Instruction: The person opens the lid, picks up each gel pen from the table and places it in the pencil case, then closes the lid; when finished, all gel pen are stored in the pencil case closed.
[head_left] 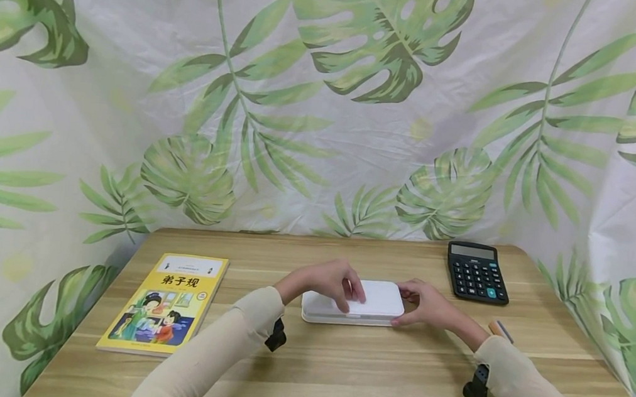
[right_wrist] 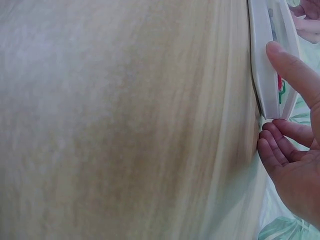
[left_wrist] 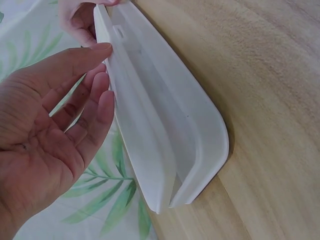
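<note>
A white pencil case (head_left: 379,301) lies lengthwise across the table, its lid (left_wrist: 135,120) slightly raised and leaving a gap along the front edge. My left hand (head_left: 339,283) rests on the lid from above. In the left wrist view, the thumb tip touches the lid's edge and the loosely bent fingers are against its outer face. My right hand (head_left: 425,304) holds the case's right end, with the thumb (right_wrist: 290,67) on the front side and fingers around the end. Something red and green (right_wrist: 281,89) shows through the gap; the other contents are mostly hidden.
A yellow picture book (head_left: 163,305) lies on the left of the wooden table (head_left: 336,377). At the back right is a black calculator (head_left: 477,272). A small orange, white and blue object (head_left: 502,331) lies beside my right wrist. A leaf-patterned cloth (head_left: 329,130) hangs behind the table.
</note>
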The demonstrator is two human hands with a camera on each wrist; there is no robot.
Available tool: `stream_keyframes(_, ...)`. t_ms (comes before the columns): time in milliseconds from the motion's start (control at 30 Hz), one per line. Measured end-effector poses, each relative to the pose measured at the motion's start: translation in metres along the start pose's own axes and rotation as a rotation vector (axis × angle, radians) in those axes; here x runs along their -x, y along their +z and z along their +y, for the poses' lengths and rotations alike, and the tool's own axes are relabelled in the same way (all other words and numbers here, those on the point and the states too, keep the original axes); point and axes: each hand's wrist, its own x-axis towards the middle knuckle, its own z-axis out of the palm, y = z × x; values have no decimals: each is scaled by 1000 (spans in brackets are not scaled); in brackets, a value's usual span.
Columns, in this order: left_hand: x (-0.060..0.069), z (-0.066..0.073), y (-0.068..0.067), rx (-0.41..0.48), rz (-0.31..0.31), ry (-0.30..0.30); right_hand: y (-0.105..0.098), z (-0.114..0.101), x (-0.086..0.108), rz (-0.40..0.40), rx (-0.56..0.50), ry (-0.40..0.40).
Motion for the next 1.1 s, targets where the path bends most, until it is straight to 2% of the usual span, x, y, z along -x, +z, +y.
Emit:
stream_keyframes(200,-7,-4,2,22,-17,-34,0,0,1,5,10,-6)
stream_keyframes(400,-11,-9,4,43,-38,-36,0,0,1,5,15,-14)
stream_keyframes(667,-11,-17,4,120,-51,-50,0,-1,1,-6,9,-8)
stream_keyframes(1100,-9,-17,8,136,-54,-64,0,-3,2,-16,24,0)
